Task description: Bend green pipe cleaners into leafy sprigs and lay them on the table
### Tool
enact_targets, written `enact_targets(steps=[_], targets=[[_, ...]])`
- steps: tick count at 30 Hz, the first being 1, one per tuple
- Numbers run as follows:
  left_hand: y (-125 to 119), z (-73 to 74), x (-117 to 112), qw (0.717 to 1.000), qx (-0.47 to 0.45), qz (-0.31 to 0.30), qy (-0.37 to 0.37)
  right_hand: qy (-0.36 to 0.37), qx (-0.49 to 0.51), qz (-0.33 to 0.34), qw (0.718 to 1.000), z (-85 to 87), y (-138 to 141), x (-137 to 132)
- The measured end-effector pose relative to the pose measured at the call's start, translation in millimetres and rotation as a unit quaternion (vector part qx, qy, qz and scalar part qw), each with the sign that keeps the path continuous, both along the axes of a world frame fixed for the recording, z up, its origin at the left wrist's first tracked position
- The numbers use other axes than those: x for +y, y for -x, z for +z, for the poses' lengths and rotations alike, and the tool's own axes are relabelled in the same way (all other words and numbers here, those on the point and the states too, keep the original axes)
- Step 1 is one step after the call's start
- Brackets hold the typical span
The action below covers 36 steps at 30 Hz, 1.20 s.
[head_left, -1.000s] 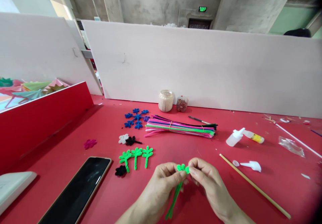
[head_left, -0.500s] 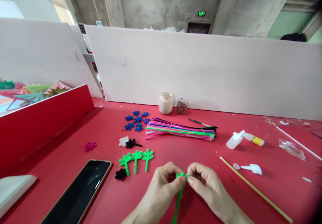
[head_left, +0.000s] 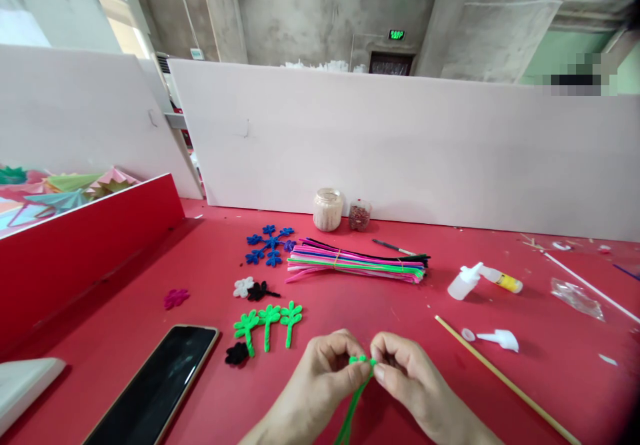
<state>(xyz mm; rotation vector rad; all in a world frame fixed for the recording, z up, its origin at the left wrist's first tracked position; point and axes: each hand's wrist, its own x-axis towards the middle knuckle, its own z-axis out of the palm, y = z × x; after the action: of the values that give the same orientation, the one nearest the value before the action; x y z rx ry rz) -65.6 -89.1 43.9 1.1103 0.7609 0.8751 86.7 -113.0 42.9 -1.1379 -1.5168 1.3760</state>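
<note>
Between finger and thumb, my left hand [head_left: 327,375] pinches a green pipe cleaner [head_left: 354,405] near its bent, looped top. My right hand [head_left: 413,372] is closed on the same pipe cleaner, fingertips almost meeting the left ones. Its long ends hang down toward the table's near edge. Left of my hands lie several finished green pipe-cleaner sprigs [head_left: 269,325], with a black pipe-cleaner flower [head_left: 237,354] beside them. Behind these are a white flower [head_left: 243,288] and a black one with a stem [head_left: 261,291].
A banded bundle of coloured pipe cleaners [head_left: 357,262] lies beyond my hands, near a blue snowflake shape [head_left: 271,245]. A phone [head_left: 155,385] is at left. To the right are a wooden stick [head_left: 500,375], glue bottle [head_left: 463,283] and white cap [head_left: 504,340]. A jar [head_left: 328,210] stands by the partition.
The view has tilted slightly, so the table things sit a little lower. Both hands keep their pinch on the green pipe cleaner; its hanging ends have shifted slightly left.
</note>
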Motion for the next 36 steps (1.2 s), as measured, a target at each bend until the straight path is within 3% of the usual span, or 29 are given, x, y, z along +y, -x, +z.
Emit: enact_targets(steps=[6,9,13,19,27,36], targets=[[-0.6,-11.2,-0.2,0.992,-0.041,0.024,0.116,-0.007,0.0,-0.072,0.997,-5.6,1.3,1.9],[0.0,-10.7,-1.6,0.989,-0.045,0.03,0.135,-0.005,0.007,-0.086,0.996,-5.8,1.3,2.5],[-0.2,-6.9,-1.0,0.992,-0.032,0.048,0.11,0.008,0.017,-0.087,0.996,-3.9,2.9,2.2],[-2.9,-2.9,0.2,0.996,0.001,0.09,0.027,-0.016,-0.018,-0.036,0.999,-1.9,12.9,-1.9],[-8.2,-5.0,-3.9,0.987,0.078,0.131,-0.045,-0.024,-0.09,-0.092,0.991,-0.8,21.8,-3.8],[-8.0,-6.4,-2.3,0.987,0.084,0.126,-0.058,-0.04,-0.106,-0.079,0.99,2.9,17.8,-4.9]])
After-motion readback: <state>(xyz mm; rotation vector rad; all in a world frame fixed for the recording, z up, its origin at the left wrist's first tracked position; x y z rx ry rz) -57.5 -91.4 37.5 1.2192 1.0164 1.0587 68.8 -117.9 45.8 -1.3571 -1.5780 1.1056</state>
